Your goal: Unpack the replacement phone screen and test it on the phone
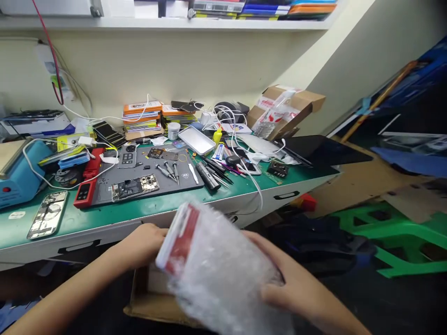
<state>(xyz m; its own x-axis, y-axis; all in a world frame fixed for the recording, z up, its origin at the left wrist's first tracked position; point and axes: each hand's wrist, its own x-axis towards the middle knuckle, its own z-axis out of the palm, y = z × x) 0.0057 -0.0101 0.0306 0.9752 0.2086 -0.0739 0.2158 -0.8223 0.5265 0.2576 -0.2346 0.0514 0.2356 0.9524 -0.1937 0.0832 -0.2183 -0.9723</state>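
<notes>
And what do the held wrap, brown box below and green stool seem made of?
Bubble wrap: seemingly clear plastic film, glossy, judging by its bumpy glints. Brown box: probably matte cardboard, given its dull tan flap. Green stool: likely moulded plastic, from its uniform colour.

A phone repair workshop is indicated by the green surface, on which opened phones are laid out, a grey mat is spread and small screwdrivers are grouped; boxes are stacked on a shelf.
</notes>
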